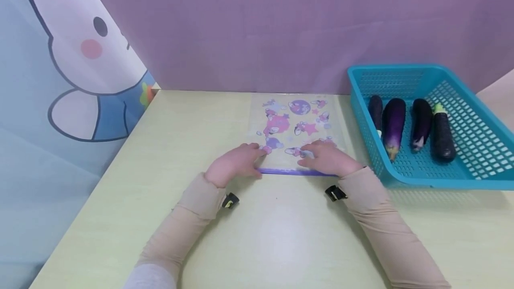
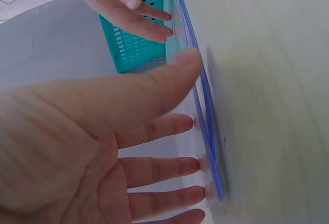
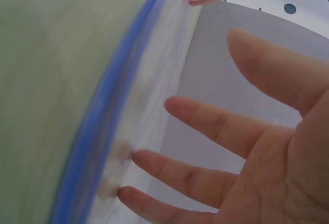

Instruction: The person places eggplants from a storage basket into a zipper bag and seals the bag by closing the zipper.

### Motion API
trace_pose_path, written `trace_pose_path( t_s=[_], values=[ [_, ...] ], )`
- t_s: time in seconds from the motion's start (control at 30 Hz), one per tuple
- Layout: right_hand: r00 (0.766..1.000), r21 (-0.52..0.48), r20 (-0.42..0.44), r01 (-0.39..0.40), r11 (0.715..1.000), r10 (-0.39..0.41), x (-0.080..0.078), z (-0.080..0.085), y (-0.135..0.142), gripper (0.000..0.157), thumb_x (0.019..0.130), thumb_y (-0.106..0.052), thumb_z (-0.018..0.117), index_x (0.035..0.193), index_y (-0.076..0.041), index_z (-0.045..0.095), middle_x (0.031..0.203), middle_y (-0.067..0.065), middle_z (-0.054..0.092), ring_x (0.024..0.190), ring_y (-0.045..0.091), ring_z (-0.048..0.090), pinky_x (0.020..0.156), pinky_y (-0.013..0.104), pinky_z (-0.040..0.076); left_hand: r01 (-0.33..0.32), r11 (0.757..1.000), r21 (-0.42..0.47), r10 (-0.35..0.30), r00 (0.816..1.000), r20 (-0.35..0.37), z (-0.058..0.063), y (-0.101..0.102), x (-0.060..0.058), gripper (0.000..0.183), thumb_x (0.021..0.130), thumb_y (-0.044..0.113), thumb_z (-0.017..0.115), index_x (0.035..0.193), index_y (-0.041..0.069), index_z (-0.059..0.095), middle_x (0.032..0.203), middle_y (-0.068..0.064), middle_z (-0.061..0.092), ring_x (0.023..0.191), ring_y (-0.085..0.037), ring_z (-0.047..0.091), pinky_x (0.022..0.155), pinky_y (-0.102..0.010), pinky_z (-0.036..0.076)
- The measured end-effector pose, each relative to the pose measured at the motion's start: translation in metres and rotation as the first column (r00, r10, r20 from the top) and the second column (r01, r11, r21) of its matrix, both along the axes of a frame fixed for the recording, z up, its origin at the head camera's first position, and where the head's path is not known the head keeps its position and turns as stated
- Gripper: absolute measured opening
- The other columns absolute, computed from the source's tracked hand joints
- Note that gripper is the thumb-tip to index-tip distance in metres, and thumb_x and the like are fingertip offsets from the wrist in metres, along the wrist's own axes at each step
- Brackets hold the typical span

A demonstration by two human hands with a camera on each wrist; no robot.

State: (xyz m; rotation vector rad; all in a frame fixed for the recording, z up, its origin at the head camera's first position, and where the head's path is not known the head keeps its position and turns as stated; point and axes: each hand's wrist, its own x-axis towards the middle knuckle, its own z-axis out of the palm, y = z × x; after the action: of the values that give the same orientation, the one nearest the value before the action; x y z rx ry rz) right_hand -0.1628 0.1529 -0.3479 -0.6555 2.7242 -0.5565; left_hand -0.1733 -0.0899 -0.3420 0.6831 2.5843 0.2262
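A clear zip bag [image 1: 277, 124] printed with pink and purple cartoon figures and stars lies flat on the table, its purple zip edge [image 1: 293, 172] toward me. My left hand [image 1: 238, 163] is at the bag's near left corner. In the left wrist view its straight fingertips [image 2: 187, 166] touch the bag's face, and the thumb is beside the purple edge. Over the near right part is my right hand [image 1: 328, 158], fingers spread. Two of its fingertips [image 3: 141, 157] meet the film in the right wrist view, while the thumb stands away from the bag.
A teal plastic basket [image 1: 449, 184] stands to the right, close to the bag. Inside it lie several dark purple eggplants [image 1: 395, 121]. Behind the pale table [image 1: 192, 124] hangs a purple cloth [image 1: 249, 26], and a cartoon-printed sheet [image 1: 24, 168] hangs at the left.
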Motion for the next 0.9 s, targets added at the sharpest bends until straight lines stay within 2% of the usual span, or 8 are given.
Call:
trace_pose_path(
  t_s=[0.17,0.27,0.43,0.7,0.9],
  values=[
    [1.000,0.040,-0.021,-0.001,0.999,0.002,0.0006,-0.0057,-0.0038,0.050,0.088,-0.027,0.065,0.127,0.003,0.054,0.128,0.028,0.053,0.123,0.047,0.042,0.104,0.062,0.029,0.041,0.999,-0.024,-0.042,0.999,-0.031,-0.0008,-0.0003,0.0002,0.068,0.082,0.020,0.074,0.141,0.008,0.043,0.146,-0.018,0.038,0.132,-0.037,0.039,0.111,-0.045,0.031],
    [1.000,0.056,-0.009,0.016,0.998,-0.015,0.0009,-0.0070,-0.0058,0.052,0.083,-0.023,0.070,0.127,0.002,0.056,0.131,0.031,0.048,0.125,0.047,0.040,0.106,0.064,0.023,0.060,0.998,-0.036,-0.062,0.996,-0.058,-0.0017,-0.0002,-0.0003,0.065,0.082,0.019,0.074,0.139,0.006,0.045,0.143,-0.018,0.042,0.129,-0.036,0.043,0.109,-0.044,0.034],
    [0.999,0.057,0.029,0.043,0.997,-0.044,0.0018,-0.0067,-0.0066,0.062,0.076,-0.021,0.077,0.130,-0.001,0.054,0.137,0.033,0.040,0.127,0.053,0.033,0.108,0.067,0.008,0.059,0.997,-0.039,-0.062,0.996,-0.069,-0.0019,0.0003,-0.0013,0.064,0.083,0.018,0.073,0.139,0.007,0.045,0.144,-0.018,0.041,0.130,-0.036,0.042,0.110,-0.044,0.033],
    [0.999,0.076,0.030,0.021,0.997,-0.024,0.0027,-0.0073,-0.0072,0.067,0.075,-0.023,0.078,0.132,-0.001,0.051,0.138,0.033,0.038,0.127,0.054,0.033,0.108,0.067,0.010,0.056,0.998,-0.035,-0.059,0.995,-0.080,-0.0028,-0.0003,-0.0008,0.063,0.082,0.018,0.073,0.138,0.006,0.047,0.143,-0.018,0.043,0.129,-0.036,0.043,0.109,-0.044,0.033],
    [0.999,0.080,0.039,0.021,0.997,-0.024,0.0026,-0.0066,-0.0066,0.068,0.075,-0.024,0.077,0.133,-0.001,0.050,0.138,0.034,0.036,0.125,0.057,0.032,0.109,0.067,0.007,0.063,0.998,-0.019,-0.065,0.992,-0.109,-0.0029,0.0021,-0.0021,0.057,0.081,0.019,0.075,0.131,0.004,0.053,0.132,-0.017,0.053,0.117,-0.032,0.053,0.104,-0.042,0.040]
  ],
)
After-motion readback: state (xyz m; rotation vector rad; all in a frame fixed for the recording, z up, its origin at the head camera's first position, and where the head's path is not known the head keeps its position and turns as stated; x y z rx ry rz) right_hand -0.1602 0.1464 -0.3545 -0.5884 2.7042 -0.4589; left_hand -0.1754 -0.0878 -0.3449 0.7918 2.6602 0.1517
